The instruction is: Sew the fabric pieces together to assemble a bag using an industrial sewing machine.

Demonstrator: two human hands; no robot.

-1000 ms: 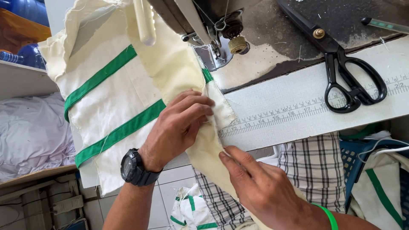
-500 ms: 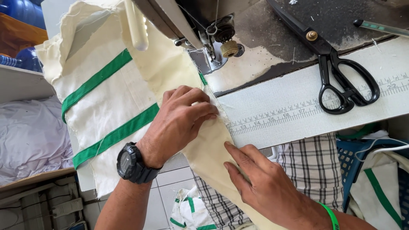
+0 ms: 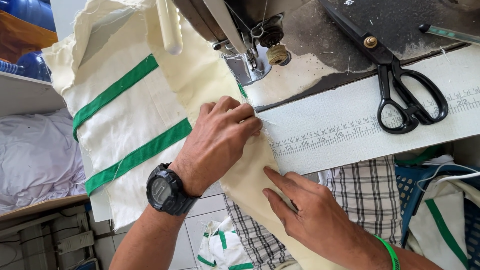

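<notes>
A cream cloth piece [image 3: 125,120] with two green stripes lies across the sewing machine table, running up under the presser foot [image 3: 247,70]. My left hand [image 3: 217,140], with a black watch on the wrist, presses down on a folded cream strip [image 3: 247,185] of the cloth just below the foot, fingers curled over its edge. My right hand [image 3: 310,215], with a green band at the wrist, rests flat on the lower part of that strip, fingers pointing up-left. Neither hand grips anything; both lie on the fabric.
Black scissors [image 3: 400,85] lie on the dark machine bed at the upper right. A white ruler strip [image 3: 370,125] runs along the table's front edge. A blue basket [image 3: 415,195] with more cloth stands at the lower right. White fabric [image 3: 35,160] lies piled at the left.
The view has shifted slightly. My left hand has slid the cream strip a little toward the presser foot, and my right hand has followed up along the strip.
</notes>
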